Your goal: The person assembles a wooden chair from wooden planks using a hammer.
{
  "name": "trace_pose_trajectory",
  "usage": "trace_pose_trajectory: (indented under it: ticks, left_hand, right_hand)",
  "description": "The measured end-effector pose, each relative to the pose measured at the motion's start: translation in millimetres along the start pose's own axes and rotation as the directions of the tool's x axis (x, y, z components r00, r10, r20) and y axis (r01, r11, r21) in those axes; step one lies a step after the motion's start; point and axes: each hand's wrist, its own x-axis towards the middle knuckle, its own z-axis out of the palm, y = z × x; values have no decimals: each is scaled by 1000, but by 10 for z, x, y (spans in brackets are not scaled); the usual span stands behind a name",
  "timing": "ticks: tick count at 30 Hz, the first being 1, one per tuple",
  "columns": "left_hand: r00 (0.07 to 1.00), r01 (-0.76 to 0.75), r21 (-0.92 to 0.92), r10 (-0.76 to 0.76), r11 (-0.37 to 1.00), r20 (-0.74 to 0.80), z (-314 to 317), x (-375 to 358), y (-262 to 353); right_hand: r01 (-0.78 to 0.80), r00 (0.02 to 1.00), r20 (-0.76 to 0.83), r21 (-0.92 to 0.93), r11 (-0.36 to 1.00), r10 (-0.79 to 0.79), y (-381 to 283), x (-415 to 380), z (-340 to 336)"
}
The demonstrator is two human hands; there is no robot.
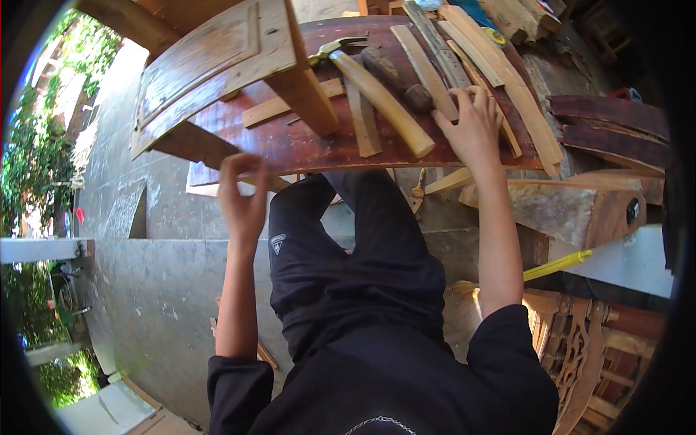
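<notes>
My left hand (pixel 243 190) is raised at the table's near left edge, close to a leg of a small wooden stool (pixel 210 61). Its thumb and fingers curl together in a pinch; whatever they hold, if anything, is too small to make out. My right hand (pixel 475 130) rests fingers apart over wooden strips (pixel 424 65), its thumb near the end of one. Left of it lie a claw hammer (pixel 384 109) with a pale wooden handle and a dark, rounded piece (pixel 383 69) of wood or stone.
The dark red wooden table (pixel 290 148) carries the stool and several strips. Dark curved boards (pixel 609 141) and a wooden block (pixel 580 206) stand at the right, with a yellow hose (pixel 558 266) below. Carved furniture (pixel 580 355) lies at lower right.
</notes>
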Motion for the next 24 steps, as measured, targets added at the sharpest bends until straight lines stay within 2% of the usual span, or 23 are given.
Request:
trace_pose_trajectory:
  ticks: [2, 5, 7, 15, 18, 19, 20, 22, 24]
  left_hand:
    - [989, -69, 164, 47, 984, 138, 81, 143, 62]
    - [983, -139, 211, 110, 968, 144, 270, 354, 92]
    - [986, -131, 196, 107, 972, 126, 375, 432, 123]
    - [980, 15, -146, 14, 989, 198, 535, 407, 314]
    - [973, -11, -158, 47, 987, 226, 461, 376, 345]
    - [973, -72, -149, 102, 986, 208, 373, 357, 325]
    - [985, -17, -117, 37, 993, 168, 232, 304, 322]
    - [993, 94, -67, -89, 993, 82, -130, 131, 301]
    - [962, 5, -45, -17, 999, -273, -323, -43, -121]
  right_hand:
    - [5, 1000, -9, -30, 1000, -5, -11, -8, 13]
    - [7, 999, -44, -55, 998, -9, -44, -54, 98]
    - [10, 997, -81, -66, 998, -15, -58, -113, 153]
    - [49, 980, -188, -110, 993, -69, -50, -211, 313]
    - [45, 987, -150, -51, 998, -52, -60, -207, 249]
    - [48, 990, -129, -10, 999, -49, -25, -208, 211]
    - [51, 993, -110, 30, 998, -47, -7, -192, 159]
    - [67, 974, -226, 307, 949, 4, -83, -148, -111]
    - [106, 945, -311, 571, 814, 96, -306, -119, -409]
